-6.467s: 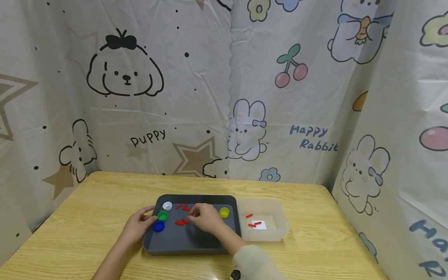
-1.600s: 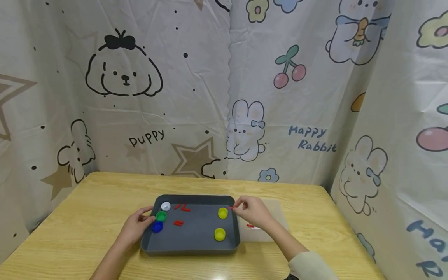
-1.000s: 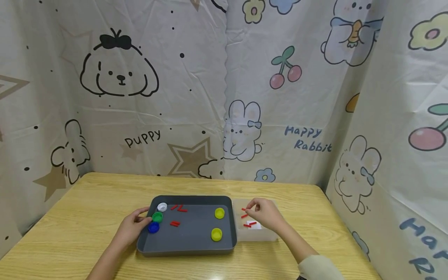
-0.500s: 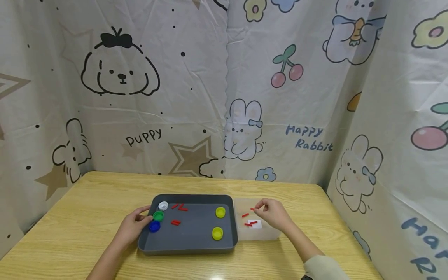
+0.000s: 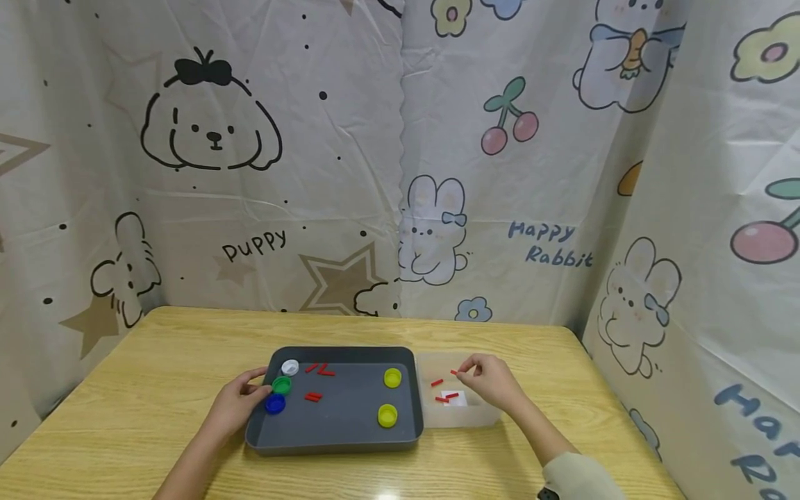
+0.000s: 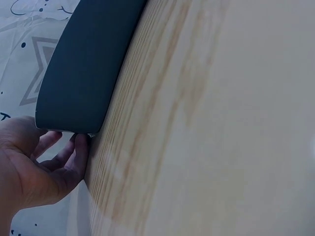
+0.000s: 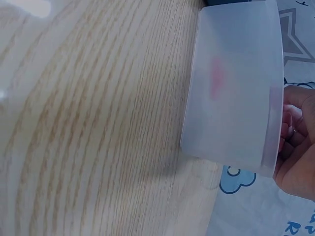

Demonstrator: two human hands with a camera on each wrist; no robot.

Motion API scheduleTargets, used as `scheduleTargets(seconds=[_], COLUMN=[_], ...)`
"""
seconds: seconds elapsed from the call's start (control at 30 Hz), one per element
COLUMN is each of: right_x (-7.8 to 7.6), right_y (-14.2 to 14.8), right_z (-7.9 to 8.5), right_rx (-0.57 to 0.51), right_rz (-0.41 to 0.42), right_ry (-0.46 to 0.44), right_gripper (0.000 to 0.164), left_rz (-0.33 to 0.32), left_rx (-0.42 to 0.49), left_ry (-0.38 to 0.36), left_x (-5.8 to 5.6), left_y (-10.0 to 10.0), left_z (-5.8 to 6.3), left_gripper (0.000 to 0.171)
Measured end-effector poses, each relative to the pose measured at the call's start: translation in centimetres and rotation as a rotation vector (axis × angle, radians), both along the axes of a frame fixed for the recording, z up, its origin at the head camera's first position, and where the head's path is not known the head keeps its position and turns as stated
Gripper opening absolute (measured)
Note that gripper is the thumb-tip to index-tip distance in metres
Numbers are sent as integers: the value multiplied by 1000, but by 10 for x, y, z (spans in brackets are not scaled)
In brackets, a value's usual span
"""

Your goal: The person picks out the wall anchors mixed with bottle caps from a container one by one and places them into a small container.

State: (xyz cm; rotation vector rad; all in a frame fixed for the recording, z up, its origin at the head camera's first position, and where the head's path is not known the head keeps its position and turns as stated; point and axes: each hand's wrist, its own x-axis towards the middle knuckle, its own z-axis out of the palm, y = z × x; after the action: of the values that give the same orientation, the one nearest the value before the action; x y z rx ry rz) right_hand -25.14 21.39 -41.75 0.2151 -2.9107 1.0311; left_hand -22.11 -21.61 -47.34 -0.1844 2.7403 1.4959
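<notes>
My left hand grips the left rim of a dark grey tray, thumb over the edge beside a green bottle cap. In the left wrist view its fingers lie against the tray's end wall. My right hand pinches a small red stick over a translucent plastic box right of the tray. Red sticks and a white paper square lie in that box. More red sticks lie in the tray. In the right wrist view the box wall hides part of my fingers.
A white cap and a blue cap line the tray's left side with the green one. Two yellow caps sit at its right. Behind the wooden table hangs a printed cloth.
My right hand has moved from the tray's middle rightward to the box, carrying a red stick. Fewer sticks lie in the tray, and the nearer yellow cap is uncovered. My left hand stays.
</notes>
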Motion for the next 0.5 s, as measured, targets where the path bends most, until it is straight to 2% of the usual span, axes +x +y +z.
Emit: scheduleTargets(seconds=[0.5], right_x=[-4], right_y=[-3], right_z=[-5], right_rx=[-20], right_rz=[-7], right_ry=[-15], right_gripper=[5], left_rz=[0], left_rx=[4], left_ry=[-1], left_x=[1], left_y=[1], left_z=[1], left_gripper=[50])
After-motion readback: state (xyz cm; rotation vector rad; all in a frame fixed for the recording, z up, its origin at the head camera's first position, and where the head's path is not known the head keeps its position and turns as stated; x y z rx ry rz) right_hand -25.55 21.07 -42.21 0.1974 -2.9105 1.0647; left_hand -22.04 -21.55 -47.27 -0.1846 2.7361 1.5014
